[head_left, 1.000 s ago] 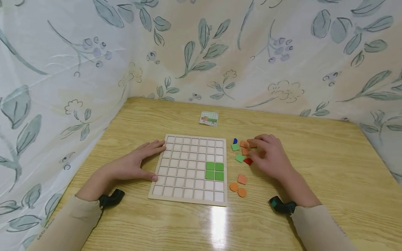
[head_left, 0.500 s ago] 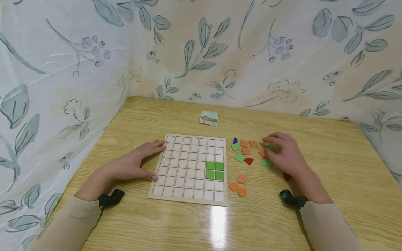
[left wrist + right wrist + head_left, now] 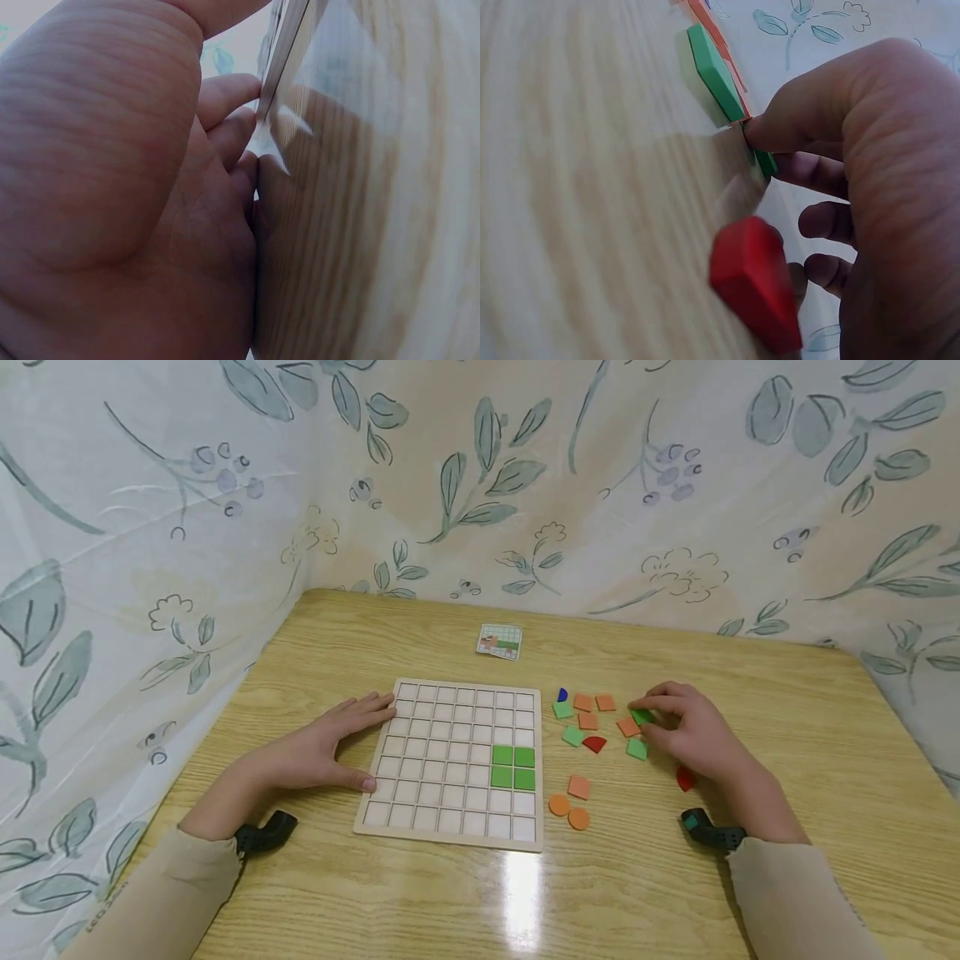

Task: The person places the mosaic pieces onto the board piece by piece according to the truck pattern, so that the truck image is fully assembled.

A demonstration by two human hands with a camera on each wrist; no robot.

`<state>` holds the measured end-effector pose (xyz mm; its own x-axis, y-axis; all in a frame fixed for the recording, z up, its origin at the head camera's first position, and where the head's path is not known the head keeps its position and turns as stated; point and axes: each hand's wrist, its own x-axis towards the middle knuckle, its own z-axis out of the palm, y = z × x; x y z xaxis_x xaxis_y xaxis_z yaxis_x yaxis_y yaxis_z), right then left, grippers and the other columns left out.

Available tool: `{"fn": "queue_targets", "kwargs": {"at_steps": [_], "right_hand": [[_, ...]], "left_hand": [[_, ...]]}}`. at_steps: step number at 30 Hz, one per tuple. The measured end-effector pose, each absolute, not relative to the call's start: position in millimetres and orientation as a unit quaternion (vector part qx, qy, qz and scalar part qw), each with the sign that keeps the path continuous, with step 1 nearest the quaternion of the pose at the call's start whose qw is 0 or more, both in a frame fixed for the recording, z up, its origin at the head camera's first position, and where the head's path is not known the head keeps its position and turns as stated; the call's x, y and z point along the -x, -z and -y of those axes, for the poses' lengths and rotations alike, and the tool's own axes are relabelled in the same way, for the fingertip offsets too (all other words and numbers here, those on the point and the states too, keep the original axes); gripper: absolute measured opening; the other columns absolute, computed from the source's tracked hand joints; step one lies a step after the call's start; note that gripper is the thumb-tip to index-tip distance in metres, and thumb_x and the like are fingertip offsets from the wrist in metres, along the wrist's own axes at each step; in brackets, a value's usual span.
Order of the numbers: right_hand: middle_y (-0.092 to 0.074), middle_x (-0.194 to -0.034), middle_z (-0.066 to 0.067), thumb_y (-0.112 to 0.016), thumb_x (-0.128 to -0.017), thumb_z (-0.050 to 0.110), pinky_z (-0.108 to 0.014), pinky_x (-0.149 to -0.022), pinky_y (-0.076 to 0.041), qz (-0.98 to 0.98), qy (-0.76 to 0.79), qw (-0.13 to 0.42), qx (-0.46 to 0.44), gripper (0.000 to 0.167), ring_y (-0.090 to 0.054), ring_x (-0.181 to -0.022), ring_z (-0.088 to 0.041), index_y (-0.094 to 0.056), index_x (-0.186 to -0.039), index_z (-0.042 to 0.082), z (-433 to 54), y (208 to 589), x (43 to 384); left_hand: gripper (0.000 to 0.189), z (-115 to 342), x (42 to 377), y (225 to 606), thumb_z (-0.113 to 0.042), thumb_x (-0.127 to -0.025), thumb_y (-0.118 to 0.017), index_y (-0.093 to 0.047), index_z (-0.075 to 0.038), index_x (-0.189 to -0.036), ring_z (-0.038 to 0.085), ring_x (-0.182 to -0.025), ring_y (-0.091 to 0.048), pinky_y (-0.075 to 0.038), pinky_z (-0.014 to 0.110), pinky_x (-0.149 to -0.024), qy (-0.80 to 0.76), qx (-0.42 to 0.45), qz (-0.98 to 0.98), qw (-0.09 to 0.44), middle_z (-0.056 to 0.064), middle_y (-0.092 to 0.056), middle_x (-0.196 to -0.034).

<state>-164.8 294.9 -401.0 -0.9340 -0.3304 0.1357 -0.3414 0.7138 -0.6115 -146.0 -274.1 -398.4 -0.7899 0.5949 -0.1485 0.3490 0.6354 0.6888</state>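
My left hand [image 3: 318, 750] rests with spread, straight fingers along the left edge of the wooden grid board [image 3: 435, 749]. Several green squares [image 3: 513, 767] fill a block of cells at the board's right side. To the right of the board, my right hand [image 3: 693, 731] pinches a green square tile [image 3: 642, 716] between thumb and fingertips, low over the table. Right beside it lie an orange square [image 3: 628, 727] and another green square [image 3: 637, 749]. A red quarter-round piece [image 3: 754, 281] sits under the right palm side, near the wrist.
Loose orange, green, red and blue pieces lie between board and right hand, among them a red piece [image 3: 595, 744] and a blue one [image 3: 562, 695]. Nearer are an orange square [image 3: 579, 787] and two orange discs [image 3: 578, 818]. A small pattern card [image 3: 500, 642] lies behind the board.
My right hand has moved right, from the nearer cluster of pieces to the farther green tile, and now pinches it. The left hand has stayed at the board.
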Motion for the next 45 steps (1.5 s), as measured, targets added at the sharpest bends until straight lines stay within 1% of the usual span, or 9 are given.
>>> {"fn": "queue_targets", "kwargs": {"at_steps": [3,6,12,19,25,30,35,40,45], "right_hand": [[-0.067,-0.118,-0.008,-0.076,-0.098,0.003,-0.036,-0.077,-0.039,0.926,-0.331,0.012,-0.182,0.030,-0.049,-0.096,-0.023,-0.081,-0.127,0.005,-295,403,166],[-0.067,-0.114,-0.005,-0.077,-0.098,0.004,-0.034,-0.073,-0.037,0.929,-0.324,0.019,-0.180,0.028,-0.045,-0.090,-0.020,-0.082,-0.125,0.006,-296,406,167],[-0.066,-0.111,-0.005,-0.078,-0.099,0.009,-0.031,-0.077,-0.039,0.931,-0.325,0.016,-0.165,0.026,-0.047,-0.096,-0.021,-0.083,-0.125,0.006,-296,407,168],[-0.066,-0.107,-0.004,-0.079,-0.100,0.012,-0.030,-0.076,-0.040,0.931,-0.328,0.019,-0.158,0.025,-0.048,-0.095,-0.019,-0.083,-0.125,0.006,-295,407,167],[-0.067,-0.110,-0.004,-0.079,-0.101,0.014,-0.030,-0.074,-0.039,0.931,-0.328,0.023,-0.159,0.027,-0.048,-0.092,-0.019,-0.082,-0.126,0.007,-295,407,167],[-0.069,-0.113,-0.004,-0.080,-0.101,0.017,-0.031,-0.079,-0.043,0.931,-0.328,0.026,-0.158,0.029,-0.053,-0.097,-0.022,-0.082,-0.128,0.006,-287,404,166],[-0.070,-0.111,-0.005,-0.081,-0.099,0.013,-0.031,-0.080,-0.044,0.922,-0.338,0.040,-0.183,0.028,-0.055,-0.099,-0.022,-0.082,-0.125,0.004,-275,403,165],[-0.071,-0.109,-0.003,-0.083,-0.096,0.007,-0.029,-0.074,-0.047,0.911,-0.345,0.052,-0.221,0.028,-0.057,-0.094,-0.020,-0.083,-0.124,0.005,-262,403,165],[-0.072,-0.108,-0.003,-0.085,-0.094,0.006,-0.029,-0.071,-0.050,0.901,-0.352,0.049,-0.247,0.028,-0.058,-0.091,-0.021,-0.084,-0.122,0.005,-246,401,164]], "left_hand": [[0.109,274,146,399,-0.053,-0.086,-0.092,-0.036,-0.020,-0.173,0.041,-0.167,-0.001,-0.006,0.073,-0.128,-0.333,-0.266,-0.886,0.184,-0.001,-0.016,-0.183],[0.109,275,146,399,-0.053,-0.086,-0.093,-0.036,-0.020,-0.173,0.042,-0.167,-0.002,-0.006,0.072,-0.128,-0.333,-0.266,-0.886,0.183,-0.001,-0.016,-0.183],[0.109,276,147,401,-0.051,-0.085,-0.093,-0.037,-0.019,-0.173,0.042,-0.167,-0.003,-0.006,0.070,-0.129,-0.331,-0.270,-0.886,0.180,-0.001,-0.017,-0.183],[0.108,276,147,401,-0.052,-0.086,-0.093,-0.037,-0.020,-0.173,0.042,-0.167,-0.003,-0.006,0.071,-0.129,-0.331,-0.271,-0.886,0.181,-0.002,-0.017,-0.183],[0.108,275,147,400,-0.053,-0.086,-0.092,-0.037,-0.021,-0.173,0.041,-0.167,-0.003,-0.007,0.071,-0.129,-0.329,-0.269,-0.887,0.182,-0.003,-0.017,-0.183],[0.108,276,146,401,-0.053,-0.086,-0.093,-0.037,-0.021,-0.173,0.041,-0.167,-0.002,-0.007,0.072,-0.129,-0.331,-0.270,-0.886,0.182,-0.002,-0.016,-0.183],[0.108,276,146,401,-0.053,-0.086,-0.092,-0.036,-0.021,-0.173,0.041,-0.167,-0.002,-0.007,0.072,-0.128,-0.331,-0.270,-0.885,0.183,-0.001,-0.016,-0.183],[0.108,276,146,399,-0.053,-0.086,-0.092,-0.037,-0.021,-0.173,0.043,-0.167,-0.002,-0.006,0.072,-0.129,-0.332,-0.267,-0.886,0.184,-0.001,-0.016,-0.183],[0.109,275,147,399,-0.054,-0.085,-0.092,-0.037,-0.021,-0.173,0.043,-0.167,-0.002,-0.006,0.071,-0.129,-0.330,-0.268,-0.887,0.182,-0.001,-0.016,-0.183]]}}
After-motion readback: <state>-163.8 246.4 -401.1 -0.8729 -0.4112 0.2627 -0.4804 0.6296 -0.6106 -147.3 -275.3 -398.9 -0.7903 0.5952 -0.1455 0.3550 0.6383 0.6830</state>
